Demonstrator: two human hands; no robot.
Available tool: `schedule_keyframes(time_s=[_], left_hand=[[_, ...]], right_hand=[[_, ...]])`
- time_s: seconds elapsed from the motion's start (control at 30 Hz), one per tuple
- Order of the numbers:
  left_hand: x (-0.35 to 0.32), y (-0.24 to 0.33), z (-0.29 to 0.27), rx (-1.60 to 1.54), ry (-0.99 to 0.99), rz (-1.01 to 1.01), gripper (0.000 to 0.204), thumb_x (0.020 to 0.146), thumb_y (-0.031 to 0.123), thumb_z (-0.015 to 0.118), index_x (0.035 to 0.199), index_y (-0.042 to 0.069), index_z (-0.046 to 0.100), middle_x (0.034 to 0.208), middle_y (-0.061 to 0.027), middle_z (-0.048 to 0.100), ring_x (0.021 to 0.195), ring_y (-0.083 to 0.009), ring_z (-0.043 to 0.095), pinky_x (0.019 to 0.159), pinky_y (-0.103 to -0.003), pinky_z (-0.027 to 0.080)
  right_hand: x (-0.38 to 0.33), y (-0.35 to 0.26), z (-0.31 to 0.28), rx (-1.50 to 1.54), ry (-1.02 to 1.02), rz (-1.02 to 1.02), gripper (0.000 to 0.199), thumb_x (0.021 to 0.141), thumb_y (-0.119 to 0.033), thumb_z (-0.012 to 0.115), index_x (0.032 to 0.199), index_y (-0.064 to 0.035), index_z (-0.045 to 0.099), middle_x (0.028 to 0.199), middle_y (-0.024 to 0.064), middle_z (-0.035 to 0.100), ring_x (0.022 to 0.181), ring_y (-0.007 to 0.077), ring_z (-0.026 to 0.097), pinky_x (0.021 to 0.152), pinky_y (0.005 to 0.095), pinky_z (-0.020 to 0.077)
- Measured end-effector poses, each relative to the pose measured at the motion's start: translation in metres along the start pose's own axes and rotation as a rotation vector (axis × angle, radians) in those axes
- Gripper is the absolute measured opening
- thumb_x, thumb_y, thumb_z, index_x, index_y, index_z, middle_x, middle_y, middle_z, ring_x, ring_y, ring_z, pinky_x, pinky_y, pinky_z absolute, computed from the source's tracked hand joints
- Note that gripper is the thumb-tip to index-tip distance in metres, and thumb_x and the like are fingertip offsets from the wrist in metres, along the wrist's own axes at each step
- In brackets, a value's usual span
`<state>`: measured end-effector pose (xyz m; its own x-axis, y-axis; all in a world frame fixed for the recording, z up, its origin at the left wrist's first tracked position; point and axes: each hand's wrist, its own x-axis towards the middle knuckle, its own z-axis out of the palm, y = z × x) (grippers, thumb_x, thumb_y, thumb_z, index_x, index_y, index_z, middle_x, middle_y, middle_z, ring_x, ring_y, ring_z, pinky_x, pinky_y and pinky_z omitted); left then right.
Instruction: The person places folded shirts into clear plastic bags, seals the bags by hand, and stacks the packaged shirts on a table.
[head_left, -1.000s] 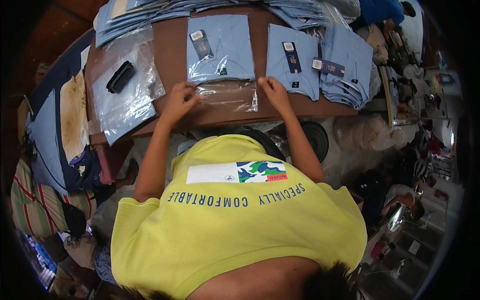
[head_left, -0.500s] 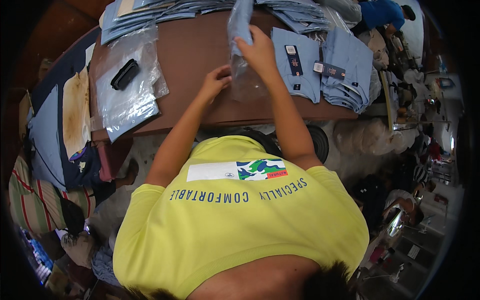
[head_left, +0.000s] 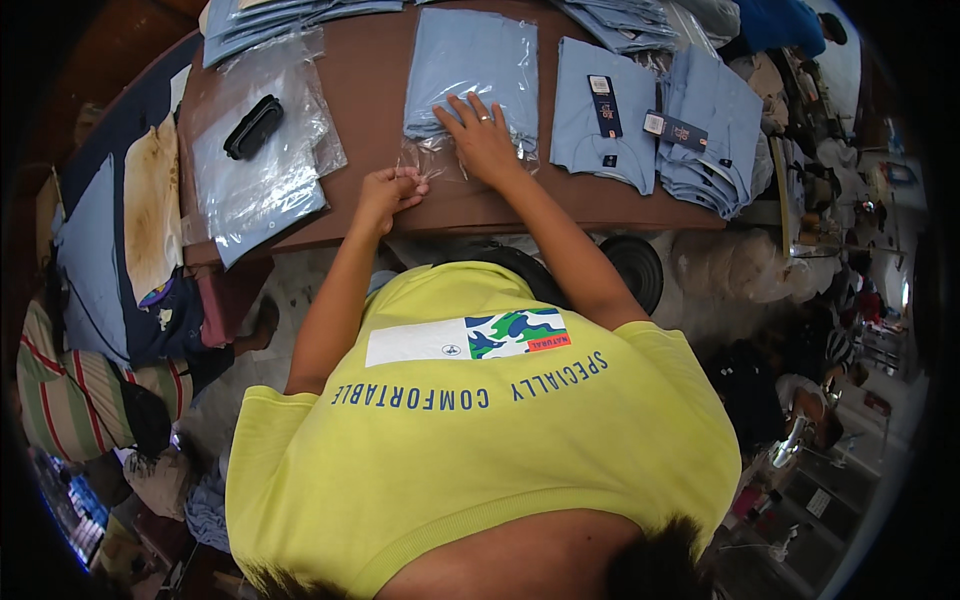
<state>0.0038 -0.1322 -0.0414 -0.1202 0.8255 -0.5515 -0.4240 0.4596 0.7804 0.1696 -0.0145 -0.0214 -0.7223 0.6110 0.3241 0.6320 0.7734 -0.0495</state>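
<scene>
A folded light-blue garment [head_left: 470, 65] lies flat on the brown table inside a clear plastic bag [head_left: 432, 160]. My right hand [head_left: 487, 145] rests on the near part of the bagged garment, fingers spread and lying flat. At the bag's near left corner, my left hand [head_left: 388, 198] is closed in a pinch on the plastic. To the right are a folded blue garment [head_left: 590, 150] with a dark hang tag [head_left: 604, 105] and a stack of similar garments [head_left: 705, 150], also tagged.
On the left lie clear plastic bags [head_left: 255, 185] with blue cloth in them and a black oblong object [head_left: 253, 127] on top. Stacks of blue garments [head_left: 290, 22] line the table's far side. A person in blue [head_left: 785, 35] is at the far right.
The bagged garment, held up on edge by my right hand before, now lies flat on the table. My right hand has let go and spread out on it; my left hand has taken the bag's edge.
</scene>
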Motion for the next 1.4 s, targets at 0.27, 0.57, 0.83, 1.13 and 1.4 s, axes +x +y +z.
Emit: schedule_keyframes(time_s=[0.27, 0.57, 0.83, 1.13, 1.4], left_hand=[[-0.009, -0.01, -0.011, 0.059, -0.08, 0.016, 0.022, 0.085, 0.015, 0.061, 0.099, -0.002, 0.058, 0.086, -0.0084, 0.065, 0.077, -0.0138, 0.064, 0.067, -0.024, 0.052], [-0.033, 0.025, -0.036, 1.125, 0.108, 0.407, 0.019, 0.084, 0.019, 0.061, 0.097, 0.005, 0.064, 0.095, -0.0101, 0.065, 0.085, -0.0209, 0.062, 0.071, -0.033, 0.049], [0.072, 0.041, 0.068, 1.604, 0.039, 1.292, 0.053, 0.089, 0.048, 0.043, 0.138, 0.032, 0.033, 0.148, 0.0009, 0.022, 0.137, -0.0284, 0.017, 0.103, -0.061, 0.02], [0.089, 0.014, 0.062, 1.754, -0.039, 1.247, 0.054, 0.09, 0.056, 0.032, 0.14, 0.036, 0.026, 0.15, 0.0047, 0.017, 0.139, -0.0258, 0.01, 0.104, -0.063, 0.014], [0.051, 0.006, 0.052, 1.634, -0.215, 1.091, 0.072, 0.084, 0.062, 0.04, 0.143, 0.024, 0.023, 0.151, -0.0033, 0.011, 0.139, -0.0301, 0.004, 0.106, -0.06, 0.005]], right_hand=[[0.022, -0.008, 0.015, -0.067, 0.1, 0.058, 0.049, 0.079, -0.012, 0.054, 0.127, -0.0173, 0.047, 0.129, 0.0068, 0.047, 0.122, 0.0303, 0.043, 0.097, 0.0537, 0.0332], [-0.096, 0.03, -0.036, 0.328, 0.072, 0.369, 0.041, 0.077, -0.015, 0.061, 0.117, -0.0153, 0.053, 0.114, 0.0053, 0.054, 0.102, 0.0268, 0.05, 0.085, 0.0434, 0.0385], [-0.101, 0.013, -0.031, 0.312, -0.003, 0.418, 0.028, 0.075, -0.022, 0.066, 0.103, -0.018, 0.061, 0.104, -0.0003, 0.058, 0.098, 0.0227, 0.05, 0.086, 0.0394, 0.0326], [-0.136, -0.003, -0.036, 0.177, 0.27, 0.356, 0.01, 0.073, -0.012, 0.066, 0.082, -0.0157, 0.066, 0.087, -0.0045, 0.061, 0.09, 0.0184, 0.052, 0.085, 0.0379, 0.0321], [-0.206, -0.013, -0.048, 0.186, 0.04, 0.251, 0.041, 0.069, -0.01, 0.068, 0.107, -0.0175, 0.058, 0.109, -0.0001, 0.055, 0.107, 0.0203, 0.046, 0.092, 0.041, 0.0316]])
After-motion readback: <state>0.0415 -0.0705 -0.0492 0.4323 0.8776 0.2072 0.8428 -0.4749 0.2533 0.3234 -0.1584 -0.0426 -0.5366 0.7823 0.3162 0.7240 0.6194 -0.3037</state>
